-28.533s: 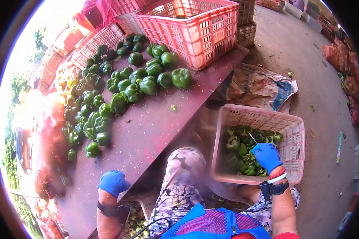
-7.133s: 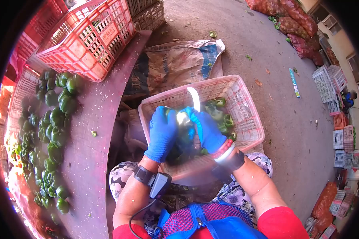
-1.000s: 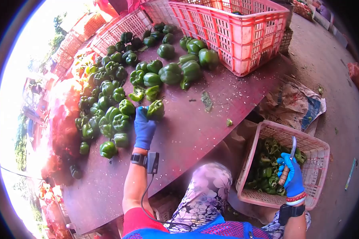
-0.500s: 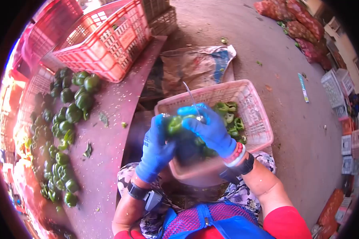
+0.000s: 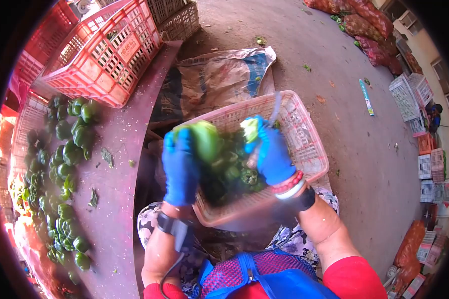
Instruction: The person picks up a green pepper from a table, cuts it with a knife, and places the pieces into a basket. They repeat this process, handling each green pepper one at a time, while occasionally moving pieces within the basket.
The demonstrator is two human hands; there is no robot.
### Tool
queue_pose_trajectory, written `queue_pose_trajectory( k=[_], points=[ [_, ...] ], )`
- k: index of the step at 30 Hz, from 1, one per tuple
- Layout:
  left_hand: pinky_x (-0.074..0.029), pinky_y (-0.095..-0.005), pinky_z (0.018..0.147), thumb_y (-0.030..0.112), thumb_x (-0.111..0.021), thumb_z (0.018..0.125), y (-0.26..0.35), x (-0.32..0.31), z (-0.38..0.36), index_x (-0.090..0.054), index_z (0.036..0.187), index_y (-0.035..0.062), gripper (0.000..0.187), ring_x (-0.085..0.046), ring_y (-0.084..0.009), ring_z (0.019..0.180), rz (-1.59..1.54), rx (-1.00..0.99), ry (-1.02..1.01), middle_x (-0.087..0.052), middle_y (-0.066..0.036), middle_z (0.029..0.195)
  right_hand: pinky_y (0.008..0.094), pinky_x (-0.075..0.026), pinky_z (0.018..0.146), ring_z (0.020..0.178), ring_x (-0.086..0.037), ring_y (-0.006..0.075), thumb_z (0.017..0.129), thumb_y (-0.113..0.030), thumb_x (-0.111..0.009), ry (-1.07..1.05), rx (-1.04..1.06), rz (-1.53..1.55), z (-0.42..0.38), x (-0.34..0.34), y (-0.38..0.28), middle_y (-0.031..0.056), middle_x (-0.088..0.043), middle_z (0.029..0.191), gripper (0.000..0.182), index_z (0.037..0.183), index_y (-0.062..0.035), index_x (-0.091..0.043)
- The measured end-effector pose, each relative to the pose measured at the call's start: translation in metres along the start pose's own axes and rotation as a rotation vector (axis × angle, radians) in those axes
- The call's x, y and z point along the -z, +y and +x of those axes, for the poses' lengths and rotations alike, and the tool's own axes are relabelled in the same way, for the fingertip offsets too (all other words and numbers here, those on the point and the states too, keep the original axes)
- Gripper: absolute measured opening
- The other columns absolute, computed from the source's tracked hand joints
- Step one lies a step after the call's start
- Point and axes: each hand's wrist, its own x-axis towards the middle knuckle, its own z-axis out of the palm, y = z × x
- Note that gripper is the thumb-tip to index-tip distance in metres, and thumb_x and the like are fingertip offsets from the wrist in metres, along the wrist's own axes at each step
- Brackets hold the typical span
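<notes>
My left hand (image 5: 180, 169), in a blue glove, is closed around a green bell pepper (image 5: 205, 139), blurred by motion. In my blue-gloved right hand (image 5: 274, 157) is a thin knife (image 5: 276, 106), its blade pointing up and away. A pale green-white piece, apparently the pepper's core (image 5: 251, 128), sits at the same hand's fingertips. Both hands are above a pink plastic crate (image 5: 312, 144), apart from each other. Inside the crate lie cut green peppers (image 5: 249, 176), partly hidden by the hands and by blur.
Whole green peppers (image 5: 71, 153) cover the left of a reddish table (image 5: 117, 184), with leaf scraps nearby. A larger red crate (image 5: 110, 60) stands at its far end. Beyond the pink crate lies a flattened sack (image 5: 219, 82). Filled mesh sacks (image 5: 369, 30) and stacked crates (image 5: 409, 99) line the right.
My hands have moved apart, and the pepper in the left now shows more fully. A pale core piece has appeared at my right fingertips. The whole view has shifted slightly.
</notes>
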Motion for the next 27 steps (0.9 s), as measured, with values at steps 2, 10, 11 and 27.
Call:
queue_pose_trajectory(
  k=[2, 10, 11, 27],
  points=[
    [-0.054, -0.0280, 0.084, 0.030, -0.052, 0.106, -0.015, 0.028, 0.026, -0.059, 0.119, 0.0064, 0.027, -0.062, -0.0119, 0.091, -0.048, -0.030, 0.053, -0.064, -0.005, 0.108, 0.0249, -0.047, 0.056, 0.060, -0.055, 0.0099, 0.102, -0.034, -0.055, 0.047, -0.091, 0.142, -0.001, 0.018, -0.021, -0.0011, -0.061, 0.074, 0.032, 0.103, -0.0055, -0.069],
    [-0.051, -0.0259, 0.086, 0.025, -0.064, 0.099, -0.029, 0.009, 0.002, -0.061, 0.119, 0.0054, 0.029, -0.062, -0.0103, 0.095, -0.188, 0.373, -0.483, -0.064, -0.001, 0.107, 0.0235, -0.045, 0.052, 0.060, -0.054, 0.0081, 0.102, -0.035, -0.057, 0.027, -0.094, -0.075, -0.015, 0.009, -0.033, -0.0022, -0.060, 0.079, 0.031, 0.107, -0.0063, -0.069],
    [-0.051, -0.0262, 0.088, 0.024, -0.063, 0.099, -0.017, 0.004, -0.003, -0.060, 0.121, 0.0050, 0.030, -0.062, -0.0106, 0.099, -0.312, 0.413, -0.566, -0.064, -0.002, 0.110, 0.0231, -0.045, 0.052, 0.061, -0.054, 0.0077, 0.102, -0.034, -0.058, 0.045, -0.084, -0.144, -0.017, 0.006, -0.029, -0.0024, -0.060, 0.080, 0.030, 0.106, -0.0067, -0.069],
    [-0.053, -0.0334, 0.079, 0.020, -0.073, 0.088, -0.030, -0.009, -0.024, -0.041, 0.141, 0.0024, 0.064, -0.063, -0.0155, 0.088, 0.323, -0.220, -0.620, -0.066, -0.011, 0.106, 0.0256, -0.045, 0.051, 0.061, -0.055, 0.0064, 0.093, -0.022, -0.071, 0.060, 0.081, -0.523, -0.024, -0.018, 0.010, -0.0006, -0.063, 0.074, 0.018, 0.089, -0.0055, -0.066]
  ],
)
